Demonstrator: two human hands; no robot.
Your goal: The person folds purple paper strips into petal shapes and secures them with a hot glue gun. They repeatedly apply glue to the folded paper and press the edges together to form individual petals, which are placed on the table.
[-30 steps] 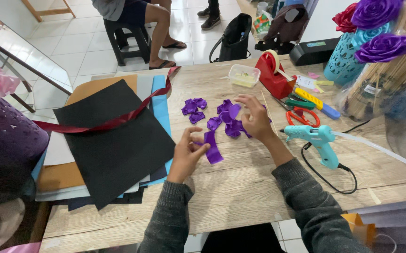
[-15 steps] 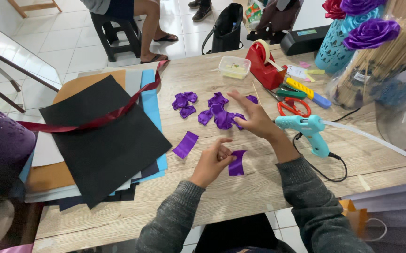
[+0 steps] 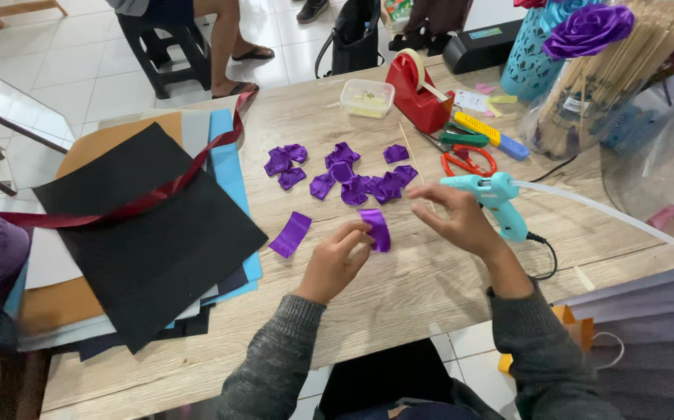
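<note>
The ribbon strip hangs over the table, pinched at its upper end by the left hand, fingers closed on it. It looks light, thin and limp, probably slick satin, so it is best gripped near an end or edge between fingertips. The right hand hovers beside it, fingers spread, holding nothing. Another flat strip lies just left; folded petals cluster beyond. A glue gun rests near the right hand.
</note>
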